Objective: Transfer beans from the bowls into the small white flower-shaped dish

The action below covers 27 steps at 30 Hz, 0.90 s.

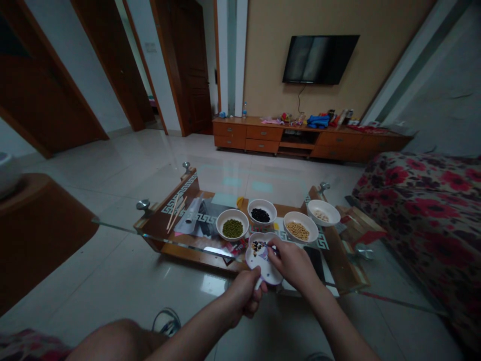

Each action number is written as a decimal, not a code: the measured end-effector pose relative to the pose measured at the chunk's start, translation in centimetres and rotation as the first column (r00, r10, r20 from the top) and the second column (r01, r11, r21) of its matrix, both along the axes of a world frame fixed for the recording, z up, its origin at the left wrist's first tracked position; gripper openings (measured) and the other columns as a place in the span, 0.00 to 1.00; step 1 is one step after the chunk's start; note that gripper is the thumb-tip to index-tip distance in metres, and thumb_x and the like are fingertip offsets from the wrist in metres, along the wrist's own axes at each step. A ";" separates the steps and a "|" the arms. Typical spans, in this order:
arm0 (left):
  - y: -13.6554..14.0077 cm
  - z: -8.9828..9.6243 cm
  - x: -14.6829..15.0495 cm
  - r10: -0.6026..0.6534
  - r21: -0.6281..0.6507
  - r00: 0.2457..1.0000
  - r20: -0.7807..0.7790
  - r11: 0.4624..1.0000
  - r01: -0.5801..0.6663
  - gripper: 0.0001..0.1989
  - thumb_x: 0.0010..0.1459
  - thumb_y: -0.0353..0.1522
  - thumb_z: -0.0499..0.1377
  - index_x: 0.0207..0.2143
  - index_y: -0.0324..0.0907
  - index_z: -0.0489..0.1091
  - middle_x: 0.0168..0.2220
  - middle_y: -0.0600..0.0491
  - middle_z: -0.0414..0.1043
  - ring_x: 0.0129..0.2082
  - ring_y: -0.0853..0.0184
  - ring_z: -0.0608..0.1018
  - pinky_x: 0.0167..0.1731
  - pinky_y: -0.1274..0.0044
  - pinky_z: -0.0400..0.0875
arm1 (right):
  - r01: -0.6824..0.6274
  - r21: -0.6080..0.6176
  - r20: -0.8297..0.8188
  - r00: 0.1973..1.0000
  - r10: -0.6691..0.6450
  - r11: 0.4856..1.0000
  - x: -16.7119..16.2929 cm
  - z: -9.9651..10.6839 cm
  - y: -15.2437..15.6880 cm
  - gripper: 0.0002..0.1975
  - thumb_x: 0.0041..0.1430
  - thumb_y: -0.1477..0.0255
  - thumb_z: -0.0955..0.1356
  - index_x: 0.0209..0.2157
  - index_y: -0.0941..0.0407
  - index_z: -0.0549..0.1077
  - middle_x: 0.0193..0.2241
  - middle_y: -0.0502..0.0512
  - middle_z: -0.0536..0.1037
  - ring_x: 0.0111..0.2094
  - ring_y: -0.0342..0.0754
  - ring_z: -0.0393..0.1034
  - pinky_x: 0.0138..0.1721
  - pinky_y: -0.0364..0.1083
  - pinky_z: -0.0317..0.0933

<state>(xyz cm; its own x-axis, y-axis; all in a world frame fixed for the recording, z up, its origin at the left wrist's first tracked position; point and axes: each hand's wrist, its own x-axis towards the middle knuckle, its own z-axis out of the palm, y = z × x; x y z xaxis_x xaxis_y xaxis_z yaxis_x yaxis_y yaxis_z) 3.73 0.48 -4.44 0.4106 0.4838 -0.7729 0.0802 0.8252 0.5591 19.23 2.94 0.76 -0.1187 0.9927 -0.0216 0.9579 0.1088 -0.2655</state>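
My left hand point(246, 296) is closed around the short handle of a white, scallop-edged plate point(268, 273) with a purple pattern. A small cluster of mixed dark and pale beans point(257, 246) lies toward its far left side. Over the plate's right part, my right hand point(287, 258) has its fingers pinched together near those beans; what they hold is too small to make out. Just beyond the plate stand white bowls: one with green mung beans point(233, 228), one with black beans point(260, 215), one with yellow soybeans point(297, 231) and one with pale pieces point(321, 215).
The bowls stand on a glass-topped coffee table point(128, 224) with metal fittings. Wooden chopsticks point(176, 214) and papers point(191, 220) are at its left. A flowered sofa point(424, 215) is at the right. A low cabinet point(263, 133) stands beneath a wall television point(319, 59).
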 end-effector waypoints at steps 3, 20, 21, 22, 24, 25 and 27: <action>0.0 0.0 0.0 0.006 0.007 1.000 0.017 1.000 -0.006 0.24 0.63 0.48 0.38 0.25 0.43 0.61 0.13 0.63 0.47 0.08 0.77 0.47 0.15 0.80 0.37 | -0.048 -0.077 0.034 0.998 0.051 0.996 -0.2 0.0 -0.2 0.12 0.61 0.66 0.60 0.41 0.51 0.72 0.36 0.54 0.79 0.38 0.48 0.72 0.33 0.42 0.53; 0.0 -0.6 -0.1 0.005 0.012 1.000 0.021 1.000 -0.006 0.24 0.63 0.49 0.39 0.26 0.43 0.61 0.13 0.64 0.47 0.08 0.77 0.47 0.15 0.80 0.38 | -0.102 -0.109 0.042 0.993 0.107 0.989 -0.1 -0.5 -0.7 0.12 0.58 0.66 0.62 0.40 0.52 0.74 0.35 0.55 0.78 0.37 0.49 0.72 0.35 0.43 0.54; 0.0 -0.6 -0.1 0.003 0.011 1.000 0.019 1.000 -0.003 0.25 0.63 0.50 0.39 0.25 0.43 0.61 0.13 0.64 0.47 0.08 0.77 0.47 0.15 0.80 0.38 | -0.101 -0.112 0.043 0.993 0.106 0.989 -0.1 -0.6 -0.6 0.12 0.58 0.66 0.62 0.40 0.52 0.74 0.35 0.55 0.78 0.37 0.49 0.72 0.35 0.43 0.54; 0.0 -0.6 -0.1 -0.001 0.010 1.000 0.019 1.000 0.001 0.25 0.62 0.50 0.39 0.25 0.43 0.61 0.13 0.64 0.46 0.08 0.77 0.47 0.15 0.81 0.39 | -0.102 -0.114 0.043 0.993 0.107 0.988 -0.2 -0.5 -0.6 0.12 0.58 0.66 0.62 0.40 0.52 0.74 0.35 0.55 0.78 0.37 0.49 0.72 0.35 0.43 0.54; 0.0 -0.6 -0.1 -0.006 0.006 1.000 0.024 1.000 0.005 0.25 0.62 0.51 0.40 0.25 0.43 0.60 0.13 0.64 0.47 0.08 0.77 0.47 0.15 0.81 0.39 | -0.106 -0.117 0.038 0.993 0.111 0.987 -0.2 -0.5 -0.6 0.12 0.59 0.66 0.62 0.40 0.52 0.74 0.35 0.56 0.78 0.38 0.49 0.72 0.35 0.43 0.54; 0.0 -0.6 -0.1 -0.003 0.005 1.000 0.026 1.000 0.003 0.25 0.62 0.50 0.40 0.25 0.43 0.61 0.13 0.64 0.47 0.08 0.77 0.47 0.15 0.81 0.38 | -0.106 -0.122 0.037 0.993 0.111 0.987 -0.3 -0.4 -0.6 0.12 0.59 0.66 0.62 0.40 0.52 0.74 0.35 0.56 0.78 0.38 0.49 0.72 0.35 0.43 0.55; 0.0 -0.4 -0.1 0.008 -0.001 0.999 0.032 1.000 -0.008 0.25 0.63 0.49 0.39 0.25 0.43 0.61 0.13 0.64 0.47 0.08 0.77 0.47 0.15 0.80 0.37 | -0.105 -0.132 0.037 0.993 0.111 0.986 -0.3 -0.3 -0.7 0.13 0.59 0.66 0.62 0.40 0.52 0.74 0.36 0.56 0.78 0.39 0.49 0.72 0.35 0.43 0.55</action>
